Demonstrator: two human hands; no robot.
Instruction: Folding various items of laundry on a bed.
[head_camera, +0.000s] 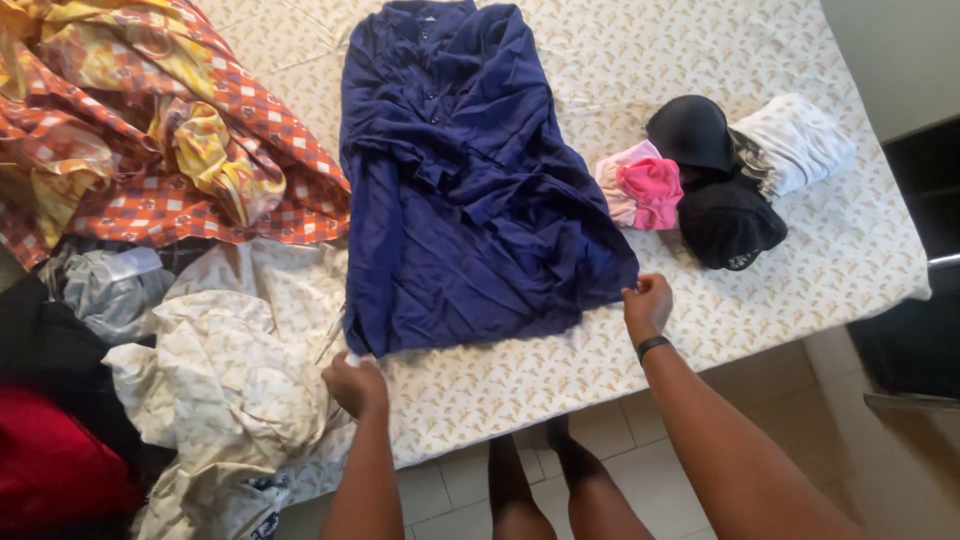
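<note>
A navy blue dress (470, 180) with a buttoned collar lies spread flat on the bed, collar at the far end and hem toward me. My left hand (357, 384) pinches the hem's near left corner. My right hand (648, 303), with a black band on its wrist, grips the hem's near right corner. Both arms reach over the bed's near edge.
The bed has a cream patterned sheet (760, 300). An orange and yellow checked cloth (150, 140) is heaped at the far left, with a rumpled pale sheet (230, 380) and dark and red clothes below it. Folded pink (640, 190), black (725, 220) and white (795, 145) items sit at right.
</note>
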